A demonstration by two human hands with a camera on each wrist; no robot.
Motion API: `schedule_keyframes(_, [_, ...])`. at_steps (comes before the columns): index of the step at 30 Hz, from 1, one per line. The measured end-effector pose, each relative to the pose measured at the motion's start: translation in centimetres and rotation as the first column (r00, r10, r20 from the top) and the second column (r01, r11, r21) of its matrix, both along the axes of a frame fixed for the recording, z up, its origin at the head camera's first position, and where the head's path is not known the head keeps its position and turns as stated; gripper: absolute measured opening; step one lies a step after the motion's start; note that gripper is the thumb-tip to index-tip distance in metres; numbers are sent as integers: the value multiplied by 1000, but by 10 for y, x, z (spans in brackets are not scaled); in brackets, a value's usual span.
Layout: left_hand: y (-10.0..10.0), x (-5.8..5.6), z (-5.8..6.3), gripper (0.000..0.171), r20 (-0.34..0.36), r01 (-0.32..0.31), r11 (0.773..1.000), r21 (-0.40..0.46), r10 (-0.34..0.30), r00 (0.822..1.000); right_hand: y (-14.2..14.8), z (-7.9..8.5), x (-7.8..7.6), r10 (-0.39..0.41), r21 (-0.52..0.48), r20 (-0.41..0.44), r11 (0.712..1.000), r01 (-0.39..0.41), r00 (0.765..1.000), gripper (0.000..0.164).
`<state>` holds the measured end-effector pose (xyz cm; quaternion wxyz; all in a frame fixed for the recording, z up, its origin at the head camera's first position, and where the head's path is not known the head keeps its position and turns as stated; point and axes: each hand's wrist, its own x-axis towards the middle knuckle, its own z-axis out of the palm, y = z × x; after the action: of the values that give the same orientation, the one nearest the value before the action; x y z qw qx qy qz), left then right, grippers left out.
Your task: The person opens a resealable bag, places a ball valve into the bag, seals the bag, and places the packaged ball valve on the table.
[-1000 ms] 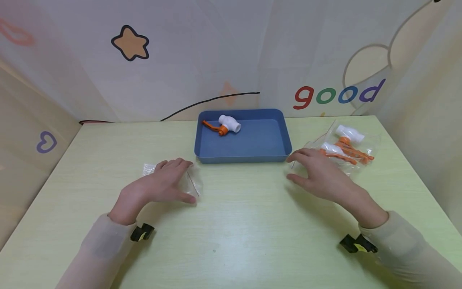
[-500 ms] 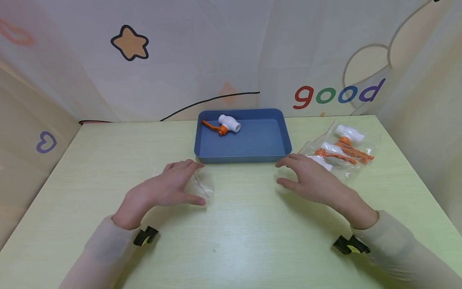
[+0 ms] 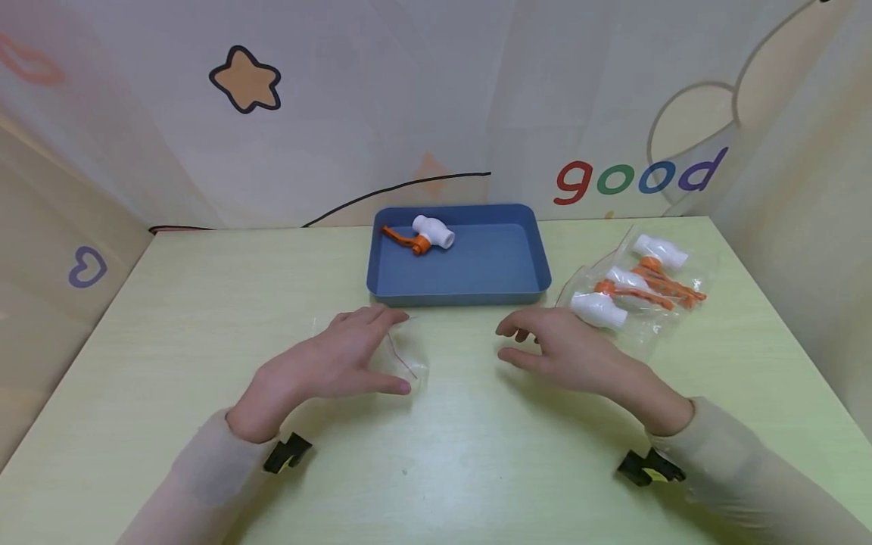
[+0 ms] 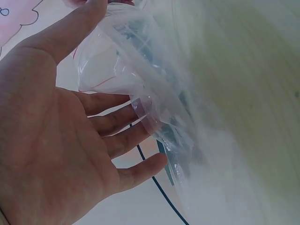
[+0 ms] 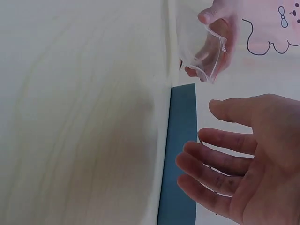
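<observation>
My left hand [image 3: 334,367] is over a clear zip bag [image 3: 407,354] with a red line along it, in front of the blue tray. In the left wrist view the fingers [image 4: 117,119] are extended and lie against the crinkled bag [image 4: 150,89], with no curl round it. Much of the bag is hidden under the hand in the head view. To the right, my right hand [image 3: 579,352] hovers with fingers loosely bent and nothing between them. It is nearest to a clear bag [image 3: 643,337] of white and orange ball valves [image 3: 599,310].
At the back middle stands the blue tray [image 3: 490,265], with one white ball valve [image 3: 434,232] with an orange handle at its left. The pale wooden table [image 3: 450,484] ends at a printed cloth backdrop [image 3: 354,113].
My left hand has moved right, and the zip bag under it has shifted right too. My right hand has moved left, away from the bag of ball valves, uncovering more of it.
</observation>
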<state>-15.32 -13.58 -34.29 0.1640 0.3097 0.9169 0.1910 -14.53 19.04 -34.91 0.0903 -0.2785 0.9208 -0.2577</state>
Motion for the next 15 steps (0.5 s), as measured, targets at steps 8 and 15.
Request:
schedule_keyframes(8, [11,3,0,94,-51,19,1000,16,-18,999,-11,-2,2,52,-99,16,994,-51,999,20])
schedule_keyframes(15, [21,7,1,93,-99,35,998,56,-29,995,-22,-5,2,59,-160,33,986,-53,998,12])
